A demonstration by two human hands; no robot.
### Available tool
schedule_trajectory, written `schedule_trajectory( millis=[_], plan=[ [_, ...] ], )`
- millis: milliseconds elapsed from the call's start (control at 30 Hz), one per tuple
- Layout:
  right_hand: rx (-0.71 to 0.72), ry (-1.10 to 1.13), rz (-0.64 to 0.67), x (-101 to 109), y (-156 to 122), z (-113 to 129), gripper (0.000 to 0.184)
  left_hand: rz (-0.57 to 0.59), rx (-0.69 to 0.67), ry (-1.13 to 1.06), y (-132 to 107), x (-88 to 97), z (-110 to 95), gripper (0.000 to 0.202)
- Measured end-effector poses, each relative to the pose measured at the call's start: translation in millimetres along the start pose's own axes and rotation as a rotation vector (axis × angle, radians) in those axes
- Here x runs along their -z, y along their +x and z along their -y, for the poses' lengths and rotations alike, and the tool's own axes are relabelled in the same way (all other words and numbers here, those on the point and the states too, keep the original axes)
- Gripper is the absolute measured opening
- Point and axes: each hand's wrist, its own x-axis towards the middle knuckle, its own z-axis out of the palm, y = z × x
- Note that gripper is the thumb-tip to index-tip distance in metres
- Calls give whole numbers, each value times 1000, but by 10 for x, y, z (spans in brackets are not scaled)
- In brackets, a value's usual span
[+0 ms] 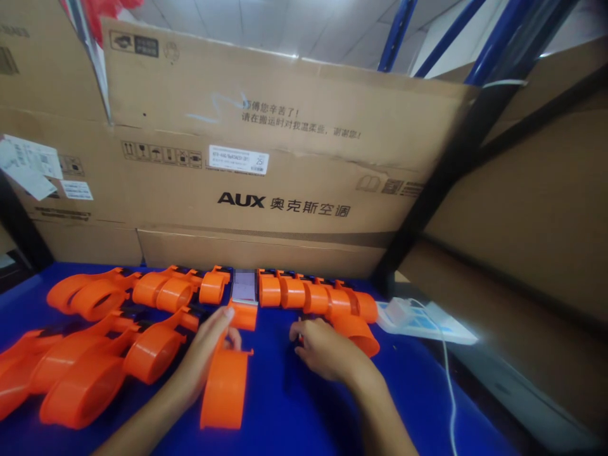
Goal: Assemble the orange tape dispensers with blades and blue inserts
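My left hand is closed around the upper part of an orange tape dispenser, a wide plastic ring with a narrow arm. Its ring hangs below my fingers over the blue table surface. My right hand is curled with its fingertips pinched together; a small dark and reddish bit shows there, too small to name. Just beyond my left thumb, a phone leans upright behind another orange piece. Beside my right wrist lies an orange dispenser.
Several orange dispensers with black ends lie in rows at left and along the back right. A white power strip with a plugged-in charger and cable sits at right. Cardboard walls the back; a dark rack post slants at right.
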Motion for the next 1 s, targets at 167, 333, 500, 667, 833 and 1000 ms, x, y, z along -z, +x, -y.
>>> schedule_trajectory(
  millis=[167, 333, 500, 667, 833, 1000],
  plan=[
    [29, -37, 5, -161, 23, 133, 17, -37, -43, 36, -34, -33, -15, 52],
    [147, -8, -11, -246, 64, 329, 17, -29, -53, 38, 6, -12, 37, 52],
    [219, 27, -59, -204, 113, 385, 16, -7, -45, 58, 81, 50, 104, 52],
    [165, -80, -91, -237, 124, 375, 29, -14, -89, 7, 102, 27, 110, 46],
    [184, -103, -92, -309, 121, 438, 17, -22, -95, 16, 51, -23, 72, 46],
    [224, -70, -105, -321, 146, 491, 12, -29, -113, 30, 24, -43, 38, 47]
  ],
)
